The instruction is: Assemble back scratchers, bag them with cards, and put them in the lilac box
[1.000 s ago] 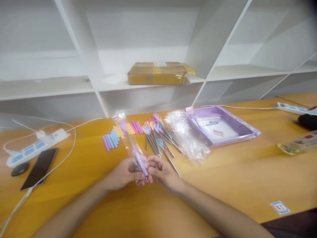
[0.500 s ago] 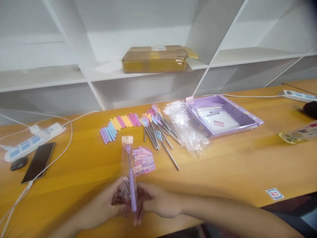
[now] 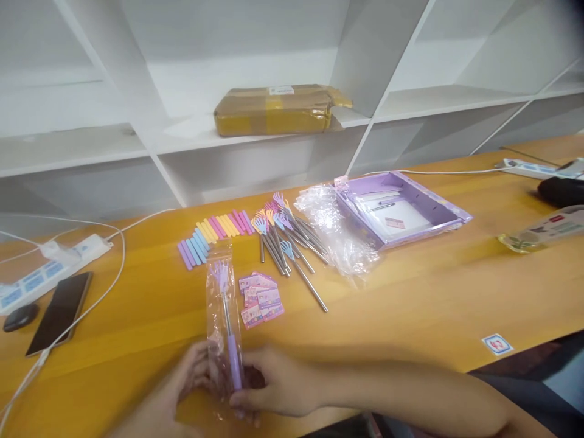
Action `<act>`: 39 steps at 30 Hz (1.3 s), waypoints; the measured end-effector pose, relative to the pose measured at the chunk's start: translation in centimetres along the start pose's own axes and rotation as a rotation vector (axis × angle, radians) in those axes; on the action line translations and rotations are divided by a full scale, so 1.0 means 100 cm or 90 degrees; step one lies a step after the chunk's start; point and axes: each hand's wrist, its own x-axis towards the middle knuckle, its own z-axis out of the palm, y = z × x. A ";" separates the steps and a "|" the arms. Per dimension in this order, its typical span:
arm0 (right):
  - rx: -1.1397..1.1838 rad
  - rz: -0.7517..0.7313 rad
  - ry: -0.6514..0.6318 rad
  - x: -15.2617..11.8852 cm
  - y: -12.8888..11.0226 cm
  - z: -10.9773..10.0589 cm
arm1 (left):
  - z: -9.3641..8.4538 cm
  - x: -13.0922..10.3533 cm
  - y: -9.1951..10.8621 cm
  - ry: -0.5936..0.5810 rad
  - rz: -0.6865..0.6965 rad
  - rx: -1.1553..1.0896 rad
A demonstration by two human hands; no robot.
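Observation:
A purple back scratcher [image 3: 234, 359] with a hand-shaped head and metal rod lies inside a clear plastic bag [image 3: 214, 316]. My right hand [image 3: 274, 383] is closed on its purple handle at the lower end. At the bag's left side is my left hand [image 3: 196, 371], blurred, its fingers curved against the plastic; how firmly they hold it is unclear. Small printed cards [image 3: 269, 301] lie in a loose pile right of the bag. Farther back are metal scratchers with coloured hand heads [image 3: 274, 246] and a row of coloured sleeves [image 3: 212, 234].
Clear plastic bags [image 3: 337, 234] lie beside a purple box [image 3: 410, 237]. A phone [image 3: 61, 310], a mouse [image 3: 20, 316], a power strip [image 3: 55, 267] and white cables are at the left. A taped carton [image 3: 274, 112] rests on the shelf.
The bagged scratcher has shifted slightly left, and its bag now stands out more fully around it. My right hand has closed round the handle; my left hand has moved left and its fingers have spread.

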 end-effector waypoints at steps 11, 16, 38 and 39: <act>-0.278 0.012 0.100 -0.002 0.012 0.000 | -0.019 0.093 0.071 0.274 0.236 0.031; -0.209 0.062 0.071 -0.006 0.009 -0.005 | -0.028 0.111 0.043 0.381 0.242 0.038; -0.744 -0.093 0.338 -0.011 -0.023 -0.120 | 0.038 0.088 0.018 0.314 0.078 -0.007; -0.731 -0.095 0.342 -0.011 -0.022 -0.121 | 0.039 0.088 0.018 0.286 0.070 -0.011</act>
